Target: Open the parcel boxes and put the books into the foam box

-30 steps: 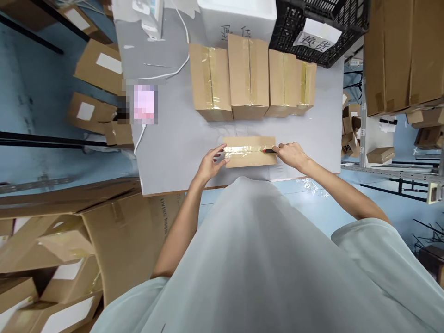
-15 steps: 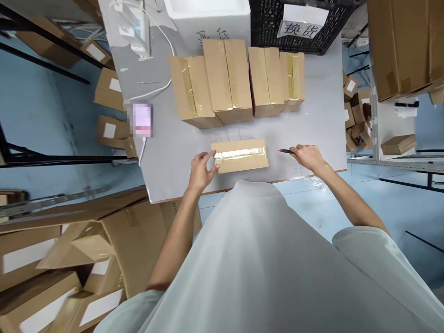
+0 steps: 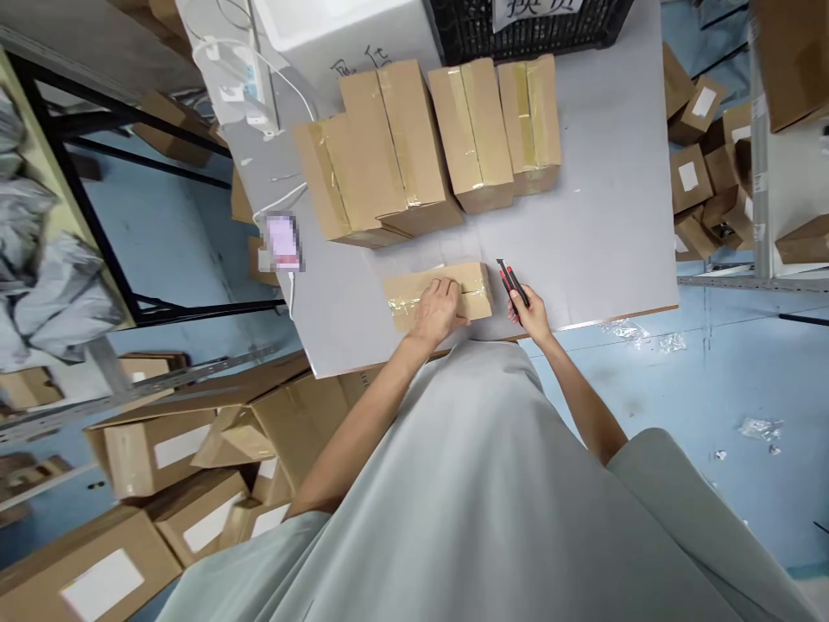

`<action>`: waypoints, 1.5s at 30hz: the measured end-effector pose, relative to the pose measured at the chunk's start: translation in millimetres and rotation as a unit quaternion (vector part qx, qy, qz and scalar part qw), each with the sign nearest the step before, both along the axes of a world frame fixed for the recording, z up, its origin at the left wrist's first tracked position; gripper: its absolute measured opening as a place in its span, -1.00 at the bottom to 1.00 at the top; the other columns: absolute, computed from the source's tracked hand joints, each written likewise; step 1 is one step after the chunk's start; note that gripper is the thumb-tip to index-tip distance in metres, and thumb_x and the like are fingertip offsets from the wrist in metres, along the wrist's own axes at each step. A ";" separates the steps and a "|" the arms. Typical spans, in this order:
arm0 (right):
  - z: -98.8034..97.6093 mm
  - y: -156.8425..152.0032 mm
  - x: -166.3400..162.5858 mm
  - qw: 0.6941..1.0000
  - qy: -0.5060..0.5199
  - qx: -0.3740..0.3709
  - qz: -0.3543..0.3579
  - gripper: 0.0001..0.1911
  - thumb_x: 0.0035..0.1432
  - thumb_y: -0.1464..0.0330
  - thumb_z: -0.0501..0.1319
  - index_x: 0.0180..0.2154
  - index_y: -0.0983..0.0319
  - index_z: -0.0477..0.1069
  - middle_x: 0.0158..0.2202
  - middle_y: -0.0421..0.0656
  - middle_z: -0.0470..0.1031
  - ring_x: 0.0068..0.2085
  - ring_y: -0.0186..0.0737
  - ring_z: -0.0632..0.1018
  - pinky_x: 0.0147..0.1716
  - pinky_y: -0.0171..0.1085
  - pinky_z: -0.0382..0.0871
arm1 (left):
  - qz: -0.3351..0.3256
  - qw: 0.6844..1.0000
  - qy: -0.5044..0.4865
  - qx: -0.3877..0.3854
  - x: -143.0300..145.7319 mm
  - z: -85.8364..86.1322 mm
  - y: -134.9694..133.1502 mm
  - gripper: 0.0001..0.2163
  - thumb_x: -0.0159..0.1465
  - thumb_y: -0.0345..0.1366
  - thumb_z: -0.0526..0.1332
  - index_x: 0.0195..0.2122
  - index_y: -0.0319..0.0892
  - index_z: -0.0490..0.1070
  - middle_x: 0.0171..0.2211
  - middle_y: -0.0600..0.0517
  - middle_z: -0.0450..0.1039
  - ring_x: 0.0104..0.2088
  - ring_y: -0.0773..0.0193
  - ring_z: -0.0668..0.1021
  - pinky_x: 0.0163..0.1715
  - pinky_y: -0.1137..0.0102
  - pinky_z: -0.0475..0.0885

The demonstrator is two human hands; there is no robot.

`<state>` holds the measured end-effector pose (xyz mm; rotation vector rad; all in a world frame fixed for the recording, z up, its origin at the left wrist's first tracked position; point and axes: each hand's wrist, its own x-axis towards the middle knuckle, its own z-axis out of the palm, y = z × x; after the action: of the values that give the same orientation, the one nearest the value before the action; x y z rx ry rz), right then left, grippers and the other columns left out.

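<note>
A small taped cardboard box [image 3: 477,283] lies near the table's front edge, with shiny clear tape along its top seam. Over the middle of it is my left hand [image 3: 436,309], its fingers bent and gripping at the seam; the fingertips are partly hidden. To the right of the box, my right hand [image 3: 533,316] is closed round a red and black box cutter [image 3: 509,278]. The cutter's tip points up and away from me, apart from the box.
Several taller taped cartons [image 3: 401,142] stand in a row behind the box. Beyond them are a white bin [image 3: 350,34] and a black crate [image 3: 537,39]. A charging phone [image 3: 283,242] and a power strip [image 3: 262,95] sit at the left. Large cartons [image 3: 213,432] crowd the lower left.
My left hand has moved from the box's left end to its middle. My right hand has come closer to the box, and the cutter has turned from pointing left to pointing away.
</note>
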<state>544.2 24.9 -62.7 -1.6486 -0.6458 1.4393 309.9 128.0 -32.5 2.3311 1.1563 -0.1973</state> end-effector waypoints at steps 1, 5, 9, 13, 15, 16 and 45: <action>1.4 -3.0 1.0 1.000 0.005 -0.003 -0.003 -0.22 0.24 -0.38 0.23 0.01 0.18 0.47 -0.38 -0.26 0.52 -0.51 -0.35 0.49 -0.55 -0.35 0.40 | -0.001 1.000 0.008 -0.003 -0.4 -0.4 1.5 -0.40 0.10 -0.28 0.62 0.13 -0.20 0.48 0.11 -0.33 0.51 0.17 -0.38 0.51 0.19 -0.14 0.46; 6.0 -17.3 3.2 0.999 0.037 -0.026 0.028 -0.21 0.25 -0.37 0.24 0.05 0.19 0.53 -0.44 -0.31 0.48 -0.59 -0.38 0.42 -0.62 -0.35 0.32 | 0.004 1.000 0.022 -0.001 -1.1 4.4 -1.1 -0.45 0.16 -0.27 0.57 0.15 -0.13 0.46 0.15 -0.32 0.51 0.17 -0.39 0.50 0.16 -0.16 0.45; 5.4 -26.7 -1.3 0.996 0.073 -0.025 0.054 -0.22 0.30 -0.32 0.25 0.12 0.21 0.57 -0.46 -0.33 0.48 -0.61 -0.38 0.41 -0.63 -0.35 0.29 | 0.019 0.999 0.041 0.000 -2.0 12.2 -9.8 -0.49 0.26 -0.22 0.52 0.19 -0.10 0.44 0.20 -0.30 0.49 0.18 -0.36 0.49 0.15 -0.15 0.43; 0.9 -25.2 -5.0 0.996 0.077 -0.004 0.037 -0.27 0.33 -0.29 0.25 0.07 0.22 0.58 -0.47 -0.33 0.48 -0.61 -0.39 0.39 -0.63 -0.35 0.30 | 0.018 0.998 0.056 0.005 -2.2 15.5 -12.9 -0.52 0.34 -0.16 0.46 0.23 -0.11 0.42 0.20 -0.32 0.49 0.19 -0.37 0.48 0.16 -0.16 0.41; -1.4 -22.6 -5.5 0.997 0.072 -0.005 0.036 -0.27 0.33 -0.29 0.25 0.05 0.23 0.58 -0.46 -0.33 0.48 -0.62 -0.41 0.38 -0.64 -0.35 0.30 | 0.017 0.998 0.057 0.007 -2.2 15.3 -12.7 -0.52 0.34 -0.16 0.46 0.22 -0.13 0.42 0.19 -0.33 0.49 0.19 -0.37 0.47 0.18 -0.17 0.41; -2.1 -21.4 -5.5 0.997 0.069 -0.008 0.040 -0.27 0.33 -0.29 0.25 0.05 0.22 0.58 -0.46 -0.33 0.48 -0.62 -0.41 0.38 -0.63 -0.36 0.31 | 0.017 0.998 0.056 0.008 -2.2 14.9 -12.6 -0.52 0.34 -0.16 0.46 0.22 -0.13 0.42 0.19 -0.34 0.49 0.19 -0.37 0.47 0.18 -0.17 0.41; 15.9 -69.1 11.9 0.991 0.054 -0.039 0.120 -0.26 0.36 -0.27 0.23 0.15 0.21 0.62 -0.50 -0.33 0.41 -0.64 -0.36 0.35 -0.66 -0.33 0.22 | 0.046 0.999 -0.015 0.004 -8.3 1.8 -17.2 -0.40 0.19 -0.22 0.60 0.20 -0.12 0.43 0.09 -0.26 0.49 0.24 -0.37 0.47 0.31 -0.22 0.42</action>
<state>556.1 -44.2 -46.8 -1.5811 -0.7541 1.7338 301.6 110.8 -30.7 2.2734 1.2479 -0.1254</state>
